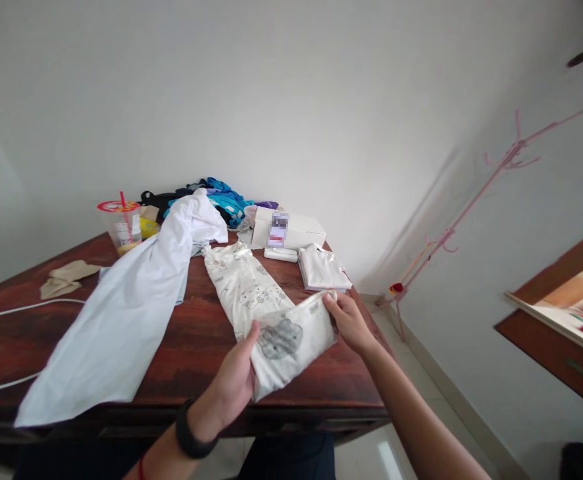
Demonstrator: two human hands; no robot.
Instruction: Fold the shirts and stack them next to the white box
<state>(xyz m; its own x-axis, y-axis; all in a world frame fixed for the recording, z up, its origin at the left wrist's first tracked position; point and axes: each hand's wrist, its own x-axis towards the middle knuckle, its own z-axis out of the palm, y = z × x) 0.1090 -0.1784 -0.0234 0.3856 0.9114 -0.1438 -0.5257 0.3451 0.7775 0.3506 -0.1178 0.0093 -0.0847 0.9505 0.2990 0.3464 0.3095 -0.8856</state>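
A cream garment (244,280) with grey cartoon prints stretches across the dark wooden table (196,360), its near end raised and doubled over. My left hand (234,377) grips the left side of that end, thumb on top and fingers hidden beneath. At the upper right corner, my right hand (349,320) pinches the cloth's edge. To the left lies a long white garment (121,320), spread from the back of the table to its front edge. A folded white cloth (323,267) rests just beyond my right hand.
Behind are a white box (296,230), a small white device (280,255) and a heap of blue and dark clothes (226,200). A plastic cup (125,227) with a red straw stands back left, near a beige cloth (69,278). A pink coat stand (471,207) is at right.
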